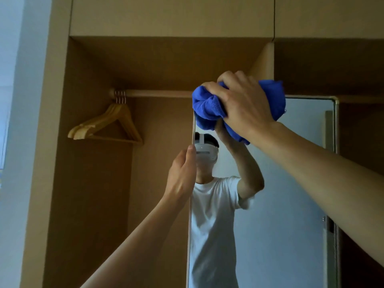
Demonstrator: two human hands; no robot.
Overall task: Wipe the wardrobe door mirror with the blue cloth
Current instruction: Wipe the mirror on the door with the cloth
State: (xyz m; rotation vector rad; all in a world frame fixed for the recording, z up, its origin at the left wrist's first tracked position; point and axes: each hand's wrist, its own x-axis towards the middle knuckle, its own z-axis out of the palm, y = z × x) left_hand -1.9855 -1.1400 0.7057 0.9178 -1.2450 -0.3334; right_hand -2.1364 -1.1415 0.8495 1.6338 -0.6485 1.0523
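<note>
You're holding the blue cloth (207, 109) bunched in your R hand (243, 100), fingers curled over it, pressing it vs. the top-left corner of the mirror (291, 204). Your L hand (182, 171) is gripping the mirror's left edge lower down, thumb on the front & fingers hidden behind. The mirror's long axis is running vertical, so nearly all the glass is lying below & to the right of the cloth; I'm judging the strokes should go across, then down, w/ the R hand.
</note>
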